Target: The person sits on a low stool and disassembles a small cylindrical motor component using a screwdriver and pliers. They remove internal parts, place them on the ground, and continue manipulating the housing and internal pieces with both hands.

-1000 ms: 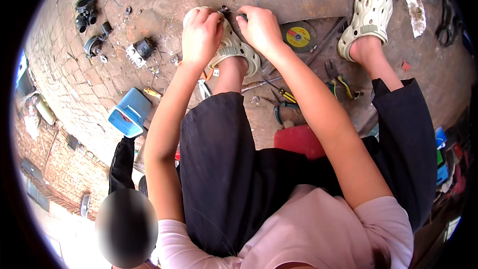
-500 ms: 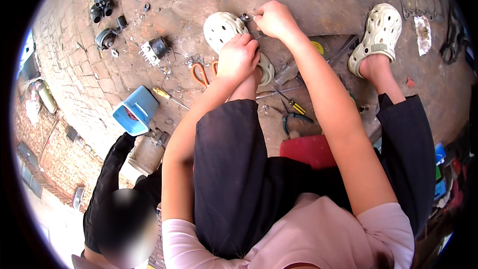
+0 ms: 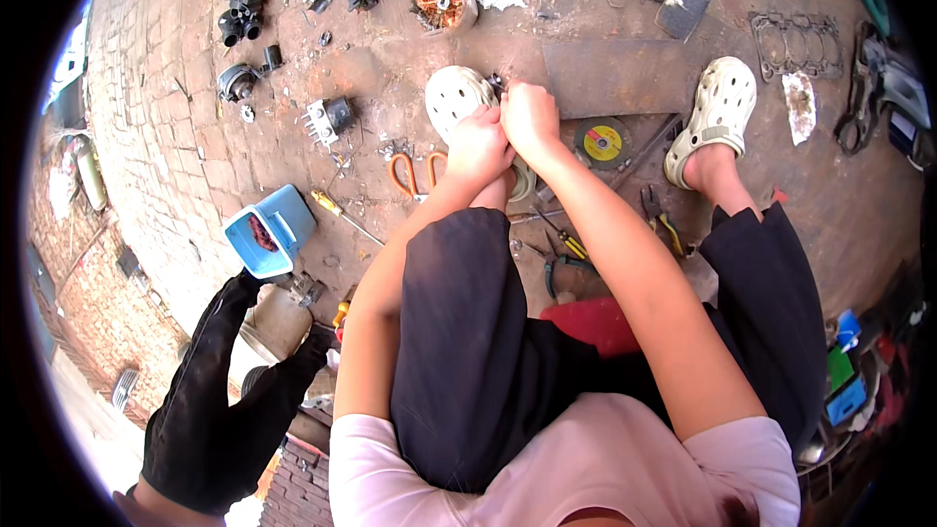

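Just over my left clog [image 3: 454, 98], my two hands are bunched close together. My left hand [image 3: 478, 141] has curled fingers, with whatever is inside them hidden. Against it, my right hand [image 3: 527, 119] is closed near a small dark piece [image 3: 496, 83], too small to make out; whether I grip it is unclear. Orange-handled scissors or shears [image 3: 398, 173] lie left of my ankle. A yellow-labelled cutting disc [image 3: 603, 142] rests right of my hands, and pliers [image 3: 667, 231] lie lower, between my legs.
Black components [image 3: 244, 15], a clear container of copper scrap [image 3: 439, 5], a metal plate [image 3: 625, 73], a gasket [image 3: 795, 44] and a screwdriver [image 3: 346, 215] cover the ground. A blue bin [image 3: 288, 224] stands at left, beside another person's dark-clothed legs [image 3: 205, 410]. Clutter [image 3: 844, 390] fills the lower right.
My hands, apart half a second ago, are together again, the right one lower and nearer the left. The view has shifted, so the ground sits lower in frame. The other person's blurred head left view.
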`<state>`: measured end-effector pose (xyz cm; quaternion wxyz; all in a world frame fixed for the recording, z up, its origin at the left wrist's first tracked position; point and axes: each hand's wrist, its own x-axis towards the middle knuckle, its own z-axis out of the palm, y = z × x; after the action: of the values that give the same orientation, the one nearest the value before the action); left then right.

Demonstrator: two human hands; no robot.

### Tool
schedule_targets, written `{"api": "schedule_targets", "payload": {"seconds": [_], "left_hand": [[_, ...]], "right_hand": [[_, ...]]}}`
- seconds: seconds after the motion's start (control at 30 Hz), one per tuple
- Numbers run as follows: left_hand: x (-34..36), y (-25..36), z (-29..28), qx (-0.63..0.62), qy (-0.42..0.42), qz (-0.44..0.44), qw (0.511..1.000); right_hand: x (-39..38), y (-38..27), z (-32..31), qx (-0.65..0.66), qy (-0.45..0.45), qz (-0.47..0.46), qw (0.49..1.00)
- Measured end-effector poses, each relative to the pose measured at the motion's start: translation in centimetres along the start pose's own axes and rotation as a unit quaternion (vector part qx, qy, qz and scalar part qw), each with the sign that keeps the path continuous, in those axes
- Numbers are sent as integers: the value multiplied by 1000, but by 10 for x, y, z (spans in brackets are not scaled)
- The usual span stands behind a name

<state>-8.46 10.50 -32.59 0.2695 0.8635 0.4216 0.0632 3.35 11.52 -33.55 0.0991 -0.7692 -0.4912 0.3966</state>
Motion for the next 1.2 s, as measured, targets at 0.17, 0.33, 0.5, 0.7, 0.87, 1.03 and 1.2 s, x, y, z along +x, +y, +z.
{"api": "schedule_targets", "payload": {"seconds": [0.17, 0.33, 0.5, 0.7, 0.87, 1.03, 1.2], "left_hand": [[0, -2, 6, 19, 23, 2, 1000], [-2, -4, 10, 39, 9, 5, 999], [0, -2, 7, 37, 4, 12, 999], [6, 5, 2, 57, -16, -29, 998], [11, 8, 6, 52, 43, -31, 997], [16, 13, -2, 114, 26, -42, 992], [13, 11, -1, 102, 30, -48, 993]], "right_hand": [[-5, 9, 9, 35, 23, -8, 999], [-12, 18, 22, 52, 59, -31, 996], [-13, 21, 29, 38, 76, -37, 996], [-20, 28, 21, 140, 73, -37, 987], [-25, 32, 8, 186, 72, -9, 980], [-19, 33, 13, 197, 88, -14, 976], [-11, 31, 10, 210, 84, -9, 974]]}}
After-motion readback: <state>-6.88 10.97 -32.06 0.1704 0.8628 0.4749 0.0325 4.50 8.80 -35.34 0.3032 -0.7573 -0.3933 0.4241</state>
